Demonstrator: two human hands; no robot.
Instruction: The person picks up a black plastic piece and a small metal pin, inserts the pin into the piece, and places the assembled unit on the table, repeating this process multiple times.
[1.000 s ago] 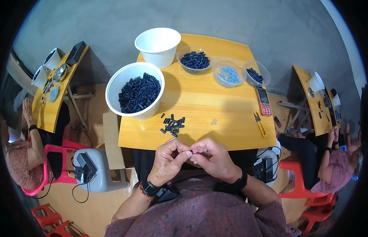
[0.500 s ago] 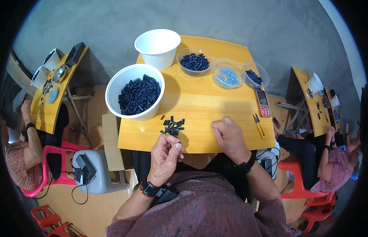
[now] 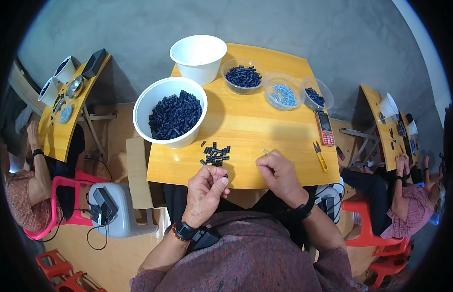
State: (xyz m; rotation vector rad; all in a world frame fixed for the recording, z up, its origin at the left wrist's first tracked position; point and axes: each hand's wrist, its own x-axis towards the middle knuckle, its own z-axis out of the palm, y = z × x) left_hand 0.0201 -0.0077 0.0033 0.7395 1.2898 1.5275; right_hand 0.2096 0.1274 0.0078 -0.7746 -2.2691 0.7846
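Near the table's front edge, my left hand [image 3: 205, 192] is closed, with a small black plastic part [image 3: 226, 176] pinched between thumb and forefinger. Just beyond it lies a loose pile of small black plastic parts [image 3: 216, 154]. My right hand [image 3: 282, 178] is to the right, slightly above the tabletop, its fingers curled and thumb pressed against the forefinger. Tiny silvery bits [image 3: 266, 152] show at its knuckles; whether they are held or lie on the table I cannot tell. What its fingertips hold is too small to make out.
On the yellow table [image 3: 246, 131] stand a white bucket of black parts [image 3: 138, 119], another white bucket [image 3: 199, 70], and clear tubs of black parts [image 3: 242, 78], silvery screws [image 3: 283, 95] and more black parts [image 3: 315, 97]. A red phone [image 3: 325, 129] and yellow snips [image 3: 321, 158] lie right. People sit either side.
My right hand has turned and dipped slightly, and silvery bits now show by it. The left hand stays near the pile, its black part now more visible. The view has shifted a little.
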